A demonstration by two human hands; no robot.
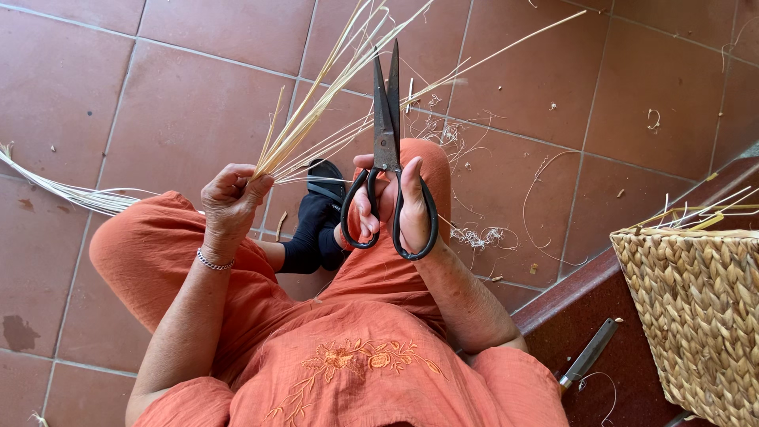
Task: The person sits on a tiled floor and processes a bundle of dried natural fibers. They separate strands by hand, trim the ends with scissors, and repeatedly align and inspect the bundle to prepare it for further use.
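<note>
Watching remotely, I saw the left hand (229, 198) pinching a bundle of pale straw-coloured reed strands (316, 111) above the knee, while the right hand (395, 213) gripped big black iron scissors (387, 150), blades closed, pointing up.

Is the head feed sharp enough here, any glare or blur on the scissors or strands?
Head view: even daylight, no glare; scissors in the right hand sharp; straw strands in the left hand slightly soft at the tips; woven basket cropped at the edge.

My right hand (391, 209) is gripping dark, matt metal scissors (387, 150); my left hand (231, 202) is pinching dry, pale straw strands (316, 111). Matt terracotta floor tiles (182, 103) are lying beside a rough woven basket (696, 308).
</note>
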